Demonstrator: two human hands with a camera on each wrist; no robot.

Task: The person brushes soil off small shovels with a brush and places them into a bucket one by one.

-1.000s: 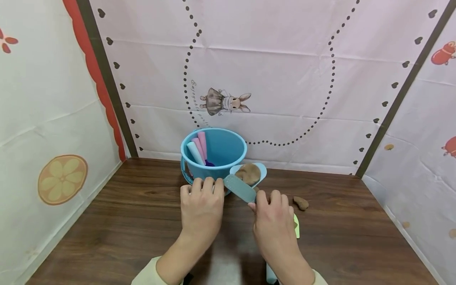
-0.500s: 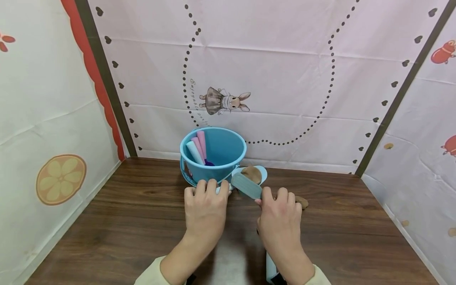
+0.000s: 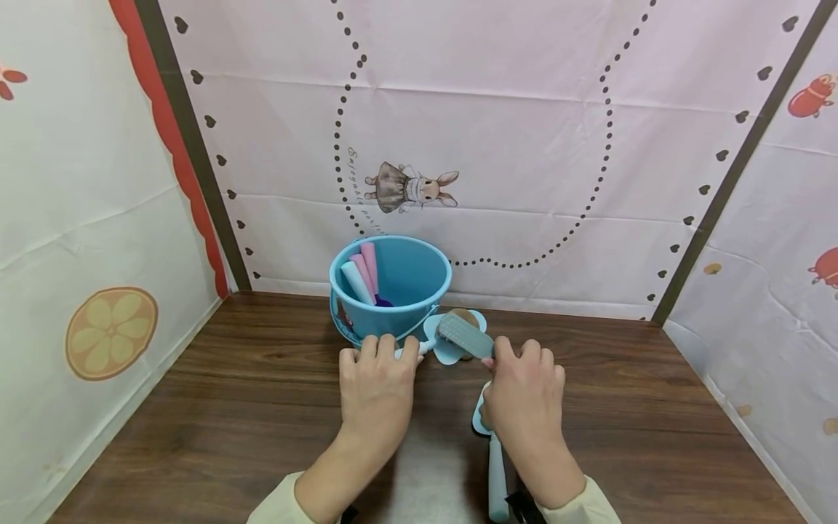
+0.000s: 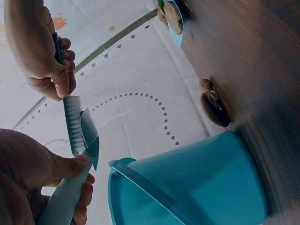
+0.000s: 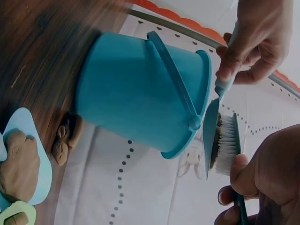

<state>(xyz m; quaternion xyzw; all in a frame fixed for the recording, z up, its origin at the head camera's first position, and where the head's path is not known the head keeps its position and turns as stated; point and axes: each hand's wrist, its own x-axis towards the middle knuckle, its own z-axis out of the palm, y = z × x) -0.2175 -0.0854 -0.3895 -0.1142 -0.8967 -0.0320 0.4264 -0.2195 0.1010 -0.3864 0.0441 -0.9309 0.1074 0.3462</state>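
Observation:
My left hand [image 3: 377, 382] grips the pale blue handle of a toy shovel [image 3: 447, 354], whose lobed blade is held above the table in front of the bucket. In my right hand [image 3: 527, 393] is a teal scrubbing brush [image 3: 466, 336]. Its white bristles [image 5: 226, 145] lie against the shovel blade [image 5: 211, 136], with brown matter where they meet. Seen from the left wrist, the brush [image 4: 72, 124] and blade stand face to face. The brush's back hides part of the blade in the head view.
Behind the hands stands a blue bucket [image 3: 399, 315] holding pink and pale blue handles [image 3: 366, 269]. Brown lumps [image 5: 65, 138] lie beside it. A second pale blue shovel [image 3: 497, 477] lies on the wooden table [image 3: 262, 393], with brown material [image 5: 21, 164] on its blade and a green piece [image 5: 18, 213] nearby.
My right hand and the brush have shifted to the right across the shovel blade. My left hand has moved slightly right, and more of the blade shows.

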